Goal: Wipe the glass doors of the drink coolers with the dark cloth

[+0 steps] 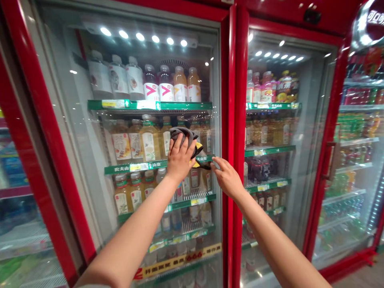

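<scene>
My left hand (pixel 179 158) presses a grey, black and yellow cloth (pixel 183 133) flat against the glass door (pixel 204 50) of a drinks fridge. Its fingers lie over the bunched grey part, while a yellow and black fold sticks out on the right. Close by, my right hand (pixel 227 177) is raised at the red door frame (pixel 229 226), with its fingers stretched out and nothing held in them. Its fingertips are near the trailing edge of the cloth; whether they touch it or the glass, I cannot tell. Behind the glass, bottles (pixel 150 140) stand in rows on shelves.
A second red-framed fridge (pixel 322 160) stands to the right, with a handle (pixel 329 162) on its door. Beyond it is another lit drinks cabinet (pixel 348 192). At the far left, more shelved goods (pixel 18 164) show. A yellow printed strip (pixel 180 262) runs low across the door.
</scene>
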`<action>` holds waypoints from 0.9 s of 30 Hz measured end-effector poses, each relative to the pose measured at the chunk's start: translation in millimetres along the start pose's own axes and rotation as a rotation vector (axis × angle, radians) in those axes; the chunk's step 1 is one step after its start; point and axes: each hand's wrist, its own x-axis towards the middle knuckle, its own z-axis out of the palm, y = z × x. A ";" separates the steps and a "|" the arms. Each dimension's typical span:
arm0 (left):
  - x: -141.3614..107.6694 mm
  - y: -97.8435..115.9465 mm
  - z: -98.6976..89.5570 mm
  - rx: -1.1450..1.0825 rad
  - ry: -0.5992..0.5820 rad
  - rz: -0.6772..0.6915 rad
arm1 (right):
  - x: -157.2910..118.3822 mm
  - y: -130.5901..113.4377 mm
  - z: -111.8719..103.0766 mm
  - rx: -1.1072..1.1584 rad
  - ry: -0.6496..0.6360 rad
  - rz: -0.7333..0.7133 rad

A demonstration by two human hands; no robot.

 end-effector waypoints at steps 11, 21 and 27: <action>14.3 49.7 32.0 -0.037 -0.097 0.493 | -27.3 27.7 -17.5 0.156 0.125 0.150; 38.6 64.7 36.0 -0.039 -0.089 0.434 | -12.2 37.4 -32.0 0.167 0.155 0.219; 76.3 53.1 23.0 -0.032 -0.031 0.242 | 13.5 39.5 -40.3 0.134 0.163 0.180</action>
